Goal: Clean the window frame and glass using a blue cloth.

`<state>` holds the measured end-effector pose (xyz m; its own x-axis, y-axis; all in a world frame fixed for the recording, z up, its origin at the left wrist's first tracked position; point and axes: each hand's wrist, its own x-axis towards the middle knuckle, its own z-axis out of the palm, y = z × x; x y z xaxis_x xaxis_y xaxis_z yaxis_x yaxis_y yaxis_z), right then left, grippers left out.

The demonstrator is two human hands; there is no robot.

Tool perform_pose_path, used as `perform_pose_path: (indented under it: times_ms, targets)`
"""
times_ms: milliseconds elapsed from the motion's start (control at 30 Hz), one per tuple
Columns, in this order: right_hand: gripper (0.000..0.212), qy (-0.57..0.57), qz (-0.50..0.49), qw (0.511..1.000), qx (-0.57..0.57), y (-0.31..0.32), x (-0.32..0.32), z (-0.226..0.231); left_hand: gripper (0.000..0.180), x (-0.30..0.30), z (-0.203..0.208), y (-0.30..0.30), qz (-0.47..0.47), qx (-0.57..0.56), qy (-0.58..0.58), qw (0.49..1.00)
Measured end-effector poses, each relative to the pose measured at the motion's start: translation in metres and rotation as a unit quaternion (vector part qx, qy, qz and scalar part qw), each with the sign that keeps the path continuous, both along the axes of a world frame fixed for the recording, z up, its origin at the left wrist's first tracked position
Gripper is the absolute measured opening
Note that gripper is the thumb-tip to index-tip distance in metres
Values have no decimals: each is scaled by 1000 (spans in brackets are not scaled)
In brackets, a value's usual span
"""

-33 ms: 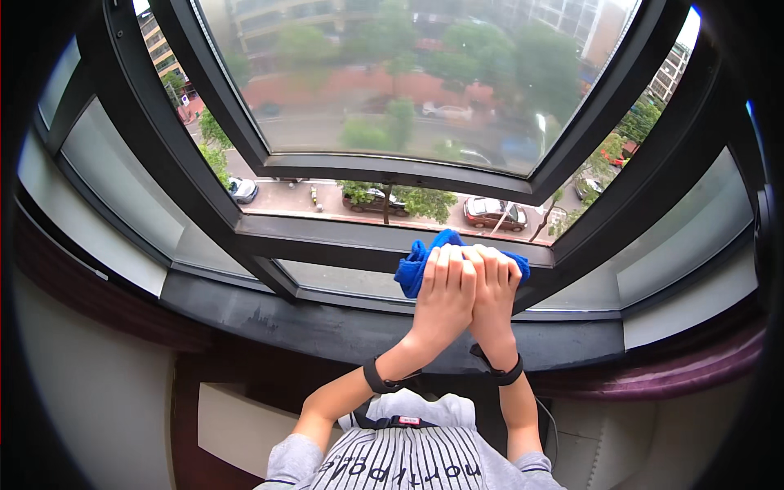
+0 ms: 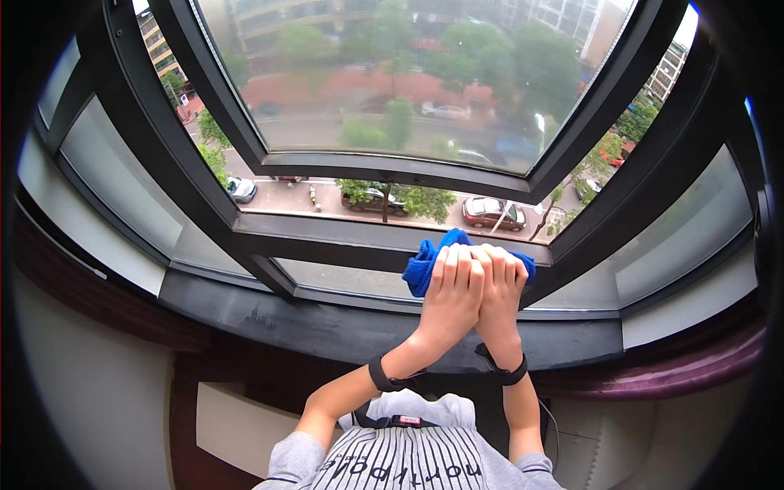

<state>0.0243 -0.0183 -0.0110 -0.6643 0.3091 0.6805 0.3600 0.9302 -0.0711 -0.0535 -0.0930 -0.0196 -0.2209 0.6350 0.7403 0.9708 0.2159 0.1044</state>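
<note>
A bunched blue cloth lies against the lower bar of the dark window frame, toward its right corner. My left hand is closed over the cloth with fingers bent. Right beside it, touching, my right hand also grips the cloth, and some blue shows past its fingers. Both palms and the cloth's underside are hidden. Each wrist wears a black band.
Above my hands, a hinged window sash with hazy glass is tilted outward over a street with parked cars and trees. Below the frame runs a dark sill. A purple curtain hangs at the right, beneath the sill.
Both hands and the blue cloth have shifted slightly to the right along the frame bar. The window sash stays where it was.
</note>
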Motion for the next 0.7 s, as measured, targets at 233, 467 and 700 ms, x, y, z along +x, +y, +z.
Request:
perform_pose_path:
  times_ms: [233, 467, 700]
  targets:
    - [48, -7, -24, 1000, 14, 27, 44, 7, 42, 27, 6, 25, -98, 6, -33, 995]
    - [66, 127, 6, 973, -193, 10, 53, 49, 33, -68, 57, -85, -145, 136, -124, 972]
    - [68, 48, -46, 996, -64, -21, -34, 46, 59, -209, 73, -176, 259, 325, -49, 908]
